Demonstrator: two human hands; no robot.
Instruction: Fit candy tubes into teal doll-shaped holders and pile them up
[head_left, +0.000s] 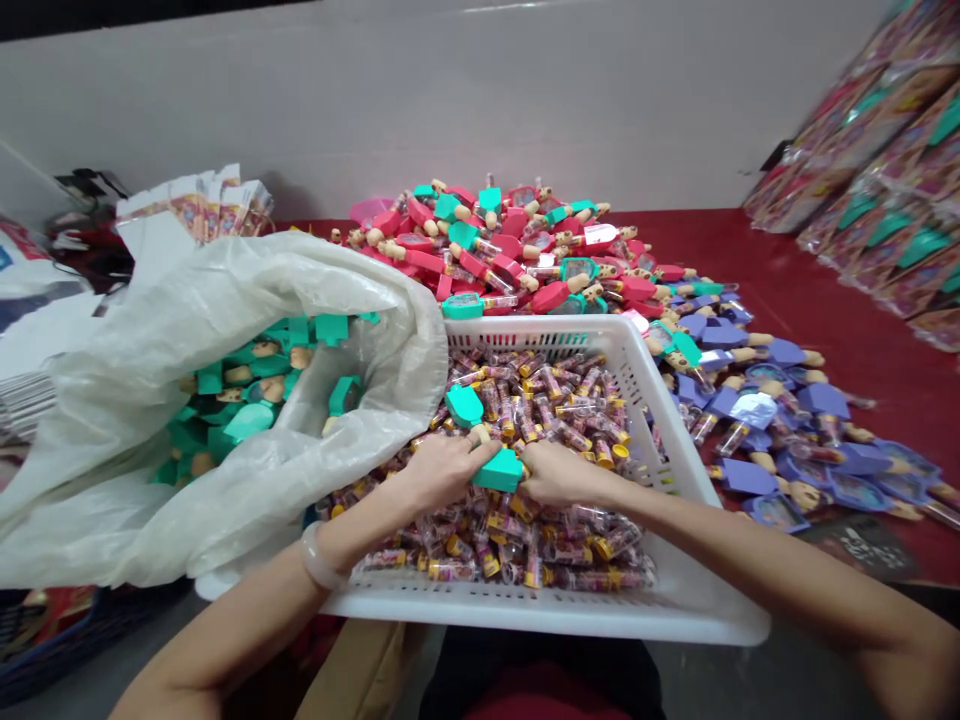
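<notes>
Over a white perforated basket point(675, 460) full of small clear tubes with yellow caps point(555, 550), both hands meet at a teal piece point(498, 470). My left hand point(441, 468) has its fingers closed round a pale stub between this piece and another teal piece point(464, 405) just above. My right hand point(556, 474) is closed at the right end of the lower teal piece; what its fingertips pinch is hidden. A whitish sack point(360, 270) lies open on the left, holding many teal pieces with beige ends point(251, 420).
Behind the basket, red and teal toys point(510, 250) are heaped on a red table point(750, 250). Purple ones point(750, 475) spread along the right. Stacked packages point(885, 190) stand at the far right. Printed cards point(202, 205) lie behind the sack.
</notes>
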